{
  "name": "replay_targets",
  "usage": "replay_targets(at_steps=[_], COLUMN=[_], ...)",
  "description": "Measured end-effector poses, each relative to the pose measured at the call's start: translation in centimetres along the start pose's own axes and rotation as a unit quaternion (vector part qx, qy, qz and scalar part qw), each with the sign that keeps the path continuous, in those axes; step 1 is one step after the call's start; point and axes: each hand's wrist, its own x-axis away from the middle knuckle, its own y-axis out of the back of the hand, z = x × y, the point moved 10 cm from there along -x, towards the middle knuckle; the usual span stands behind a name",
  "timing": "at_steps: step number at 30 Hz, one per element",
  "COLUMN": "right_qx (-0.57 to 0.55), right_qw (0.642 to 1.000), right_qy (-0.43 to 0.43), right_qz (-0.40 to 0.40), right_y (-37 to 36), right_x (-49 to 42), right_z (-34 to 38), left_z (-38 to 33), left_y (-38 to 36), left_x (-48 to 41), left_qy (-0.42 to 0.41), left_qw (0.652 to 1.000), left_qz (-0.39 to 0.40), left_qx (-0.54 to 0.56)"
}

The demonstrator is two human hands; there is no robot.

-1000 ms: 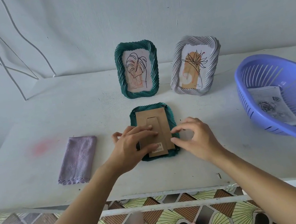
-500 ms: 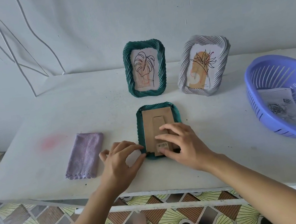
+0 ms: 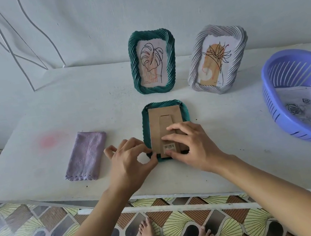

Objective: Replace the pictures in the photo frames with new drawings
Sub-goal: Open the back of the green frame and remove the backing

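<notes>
Keep right grip (image 3: 191, 145) flat-fingered, pressing cardboard backing (image 3: 162, 114) of face-down green frame (image 3: 162, 103) near bench (image 3: 108, 104) front edge, pinch lower-left corner with left grip (image 3: 128, 160), pry gently.

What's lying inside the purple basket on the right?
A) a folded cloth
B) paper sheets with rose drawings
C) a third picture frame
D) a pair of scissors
B: paper sheets printed with grey roses lie inside the purple basket.
</notes>
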Motion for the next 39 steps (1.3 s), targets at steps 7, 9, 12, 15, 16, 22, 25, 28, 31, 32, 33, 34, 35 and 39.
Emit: replay_targets(at_steps=[7, 9, 12, 15, 16, 22, 25, 28, 31, 32, 33, 34, 35, 39], right_qx=[-0.016, -0.026, -0.028, -0.028, -0.028, -0.026, -0.027, -0.025, -0.024, -0.025, -0.025, -0.026, -0.030, -0.099], right_qw=[1.000, 1.000, 1.000, 1.000, 1.000, 1.000, 1.000, 1.000, 1.000, 1.000, 1.000, 0.999, 0.999, 0.994], right_qy=[0.002, 0.003, 0.003, 0.002, 0.002, 0.002, 0.000, -0.001, -0.005, -0.006, -0.006, -0.007, -0.007, -0.024], right_qz=[-0.002, -0.010, -0.014, -0.013, -0.013, -0.009, -0.005, -0.003, 0.001, 0.005, 0.013, 0.023, 0.032, 0.024], right_y=[0.2, 0.2, 0.2, 0.2, 0.2, 0.2, 0.2, 0.3, 0.3, 0.2, 0.2, 0.2, 0.2, 1.9], right_x=[-0.1, -0.1, 0.0, 0.0, 0.0, 0.0, 0.0, 0.0, -0.1, -0.2, -0.2, -0.3, -0.5, -1.7], right_z=[-0.3, -0.4, -0.4, -0.4, -0.4, -0.3, -0.2, -0.2, -0.2, -0.3, -0.3, -0.3, -0.3, -0.3], left_z=[0.4, 1.4, 1.9, 2.4, 2.5, 2.2, 2.2, 2.0, 2.0, 2.1, 2.4, 2.8, 3.2, 3.0], left_y=[-0.3, -0.7, -1.0, -1.3, -1.4, -1.6, -1.5, -1.6, -1.6, -1.8, -1.8, -2.1, -2.6, -2.1], left_x=[0.6, 0.5, 0.6, 1.1, 1.2, 1.1, 0.6, 0.2, -0.2, -0.4, -0.7, -0.9, -1.1, -3.6], left_qy=[0.091, 0.153, 0.192, 0.216, 0.219, 0.221, 0.246, 0.254, 0.240, 0.234, 0.227, 0.225, 0.224, 0.178], left_qw=[0.996, 0.988, 0.980, 0.974, 0.973, 0.974, 0.967, 0.965, 0.968, 0.969, 0.968, 0.965, 0.959, 0.953], left_qz=[-0.013, 0.005, 0.016, 0.010, 0.007, 0.020, 0.045, 0.059, 0.067, 0.081, 0.101, 0.133, 0.170, 0.212], left_qx=[-0.016, 0.035, 0.054, 0.066, 0.067, 0.034, 0.041, 0.023, 0.016, 0.017, 0.019, 0.027, 0.041, 0.120])
